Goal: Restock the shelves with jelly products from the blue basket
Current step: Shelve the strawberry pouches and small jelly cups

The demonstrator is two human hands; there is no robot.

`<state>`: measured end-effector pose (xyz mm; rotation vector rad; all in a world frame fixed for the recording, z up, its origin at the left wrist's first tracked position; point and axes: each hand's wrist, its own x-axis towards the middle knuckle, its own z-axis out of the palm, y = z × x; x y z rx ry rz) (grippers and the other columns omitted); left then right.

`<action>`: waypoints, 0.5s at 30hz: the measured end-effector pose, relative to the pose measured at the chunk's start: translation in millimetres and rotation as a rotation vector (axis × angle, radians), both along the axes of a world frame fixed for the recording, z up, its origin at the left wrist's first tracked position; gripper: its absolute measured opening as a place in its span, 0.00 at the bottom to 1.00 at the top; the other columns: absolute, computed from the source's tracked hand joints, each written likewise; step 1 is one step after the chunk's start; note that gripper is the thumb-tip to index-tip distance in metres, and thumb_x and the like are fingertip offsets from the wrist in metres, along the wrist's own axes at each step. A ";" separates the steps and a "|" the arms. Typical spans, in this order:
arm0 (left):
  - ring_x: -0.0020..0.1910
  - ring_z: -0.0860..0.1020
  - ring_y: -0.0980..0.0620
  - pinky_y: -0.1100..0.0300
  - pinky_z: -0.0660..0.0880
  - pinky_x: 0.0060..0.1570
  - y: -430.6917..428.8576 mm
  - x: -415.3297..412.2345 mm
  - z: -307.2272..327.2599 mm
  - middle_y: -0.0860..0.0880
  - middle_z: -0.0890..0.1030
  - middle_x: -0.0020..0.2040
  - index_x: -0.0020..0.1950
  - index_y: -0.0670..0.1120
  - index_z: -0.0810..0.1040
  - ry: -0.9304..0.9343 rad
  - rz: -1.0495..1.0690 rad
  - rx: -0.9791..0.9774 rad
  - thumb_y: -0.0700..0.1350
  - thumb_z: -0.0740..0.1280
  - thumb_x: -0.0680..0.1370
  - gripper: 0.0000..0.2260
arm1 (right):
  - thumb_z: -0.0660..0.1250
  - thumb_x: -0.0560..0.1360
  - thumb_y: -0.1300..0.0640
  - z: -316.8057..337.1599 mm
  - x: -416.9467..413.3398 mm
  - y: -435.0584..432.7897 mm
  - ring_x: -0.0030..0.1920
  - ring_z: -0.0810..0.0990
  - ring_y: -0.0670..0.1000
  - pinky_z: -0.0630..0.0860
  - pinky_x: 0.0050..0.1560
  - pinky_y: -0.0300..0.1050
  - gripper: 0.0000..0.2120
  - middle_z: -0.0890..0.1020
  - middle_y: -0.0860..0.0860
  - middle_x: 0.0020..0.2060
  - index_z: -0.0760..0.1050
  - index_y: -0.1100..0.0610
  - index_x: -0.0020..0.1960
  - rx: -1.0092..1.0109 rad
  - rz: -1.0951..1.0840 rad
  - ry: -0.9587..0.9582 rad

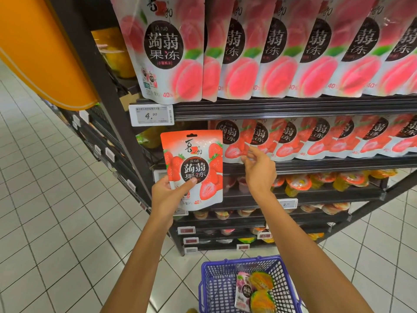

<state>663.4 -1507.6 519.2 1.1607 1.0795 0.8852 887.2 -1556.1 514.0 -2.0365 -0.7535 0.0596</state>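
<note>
Left of the fingers (pixel 252 151) of the right hand (pixel 259 170), the left hand (pixel 165 195) grips a red-and-white strawberry jelly foil pouch (pixel 194 163). Those fingers pinch the front pouch of the shelved strawberry row (pixel 233 143). Tilt that row back; seat the new pouch upright, label outward. Below the fingers, the blue plastic basket (pixel 207 279) holds more stock.

1. The left hand (pixel 166 195), raised on a bare outstretched forearm, grips a red-and-white strawberry-printed plastic pouch (pixel 195 154) by its lower left corner, thumb across the front.
2. The right hand (pixel 259 168) reaches slightly higher, back toward the camera, fingers loosely curled. Whether they pinch anything is unclear.
</note>
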 end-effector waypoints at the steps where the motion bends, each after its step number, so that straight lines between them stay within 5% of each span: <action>1: 0.49 0.85 0.52 0.57 0.82 0.43 1.0 0.8 0.2 0.51 0.86 0.49 0.55 0.47 0.81 -0.003 -0.002 0.003 0.43 0.78 0.69 0.16 | 0.70 0.77 0.54 0.2 0.4 -0.8 0.50 0.84 0.51 0.78 0.48 0.49 0.15 0.86 0.48 0.50 0.80 0.48 0.62 0.000 0.009 -0.007; 5: 0.48 0.85 0.53 0.62 0.81 0.39 3.7 8.0 3.7 0.52 0.87 0.49 0.55 0.47 0.82 -0.017 -0.010 0.008 0.43 0.78 0.69 0.16 | 0.72 0.76 0.52 3.7 2.9 -4.9 0.41 0.82 0.46 0.79 0.45 0.47 0.13 0.85 0.46 0.47 0.80 0.50 0.59 0.013 0.023 0.003; 9: 0.52 0.84 0.51 0.51 0.81 0.51 6.2 16.1 8.7 0.50 0.86 0.52 0.58 0.46 0.81 -0.006 -0.033 0.002 0.44 0.78 0.69 0.18 | 0.71 0.76 0.51 6.6 -4.9 -18.1 0.31 0.74 0.42 0.74 0.37 0.39 0.07 0.80 0.43 0.43 0.79 0.51 0.53 0.180 -0.005 -0.067; 13: 0.54 0.83 0.49 0.45 0.79 0.57 8.6 24.5 15.5 0.48 0.85 0.54 0.60 0.46 0.80 -0.004 -0.075 0.013 0.44 0.77 0.70 0.19 | 0.67 0.76 0.40 17.4 -23.9 -28.7 0.41 0.81 0.40 0.76 0.40 0.34 0.06 0.83 0.41 0.41 0.79 0.39 0.50 0.223 0.477 0.308; 15: 0.55 0.83 0.49 0.44 0.79 0.57 9.9 28.7 19.8 0.48 0.84 0.55 0.61 0.47 0.79 0.004 -0.077 0.042 0.45 0.77 0.70 0.20 | 0.71 0.75 0.46 19.2 -30.6 -26.9 0.47 0.84 0.43 0.81 0.46 0.39 0.08 0.85 0.42 0.46 0.79 0.40 0.53 0.161 0.640 0.399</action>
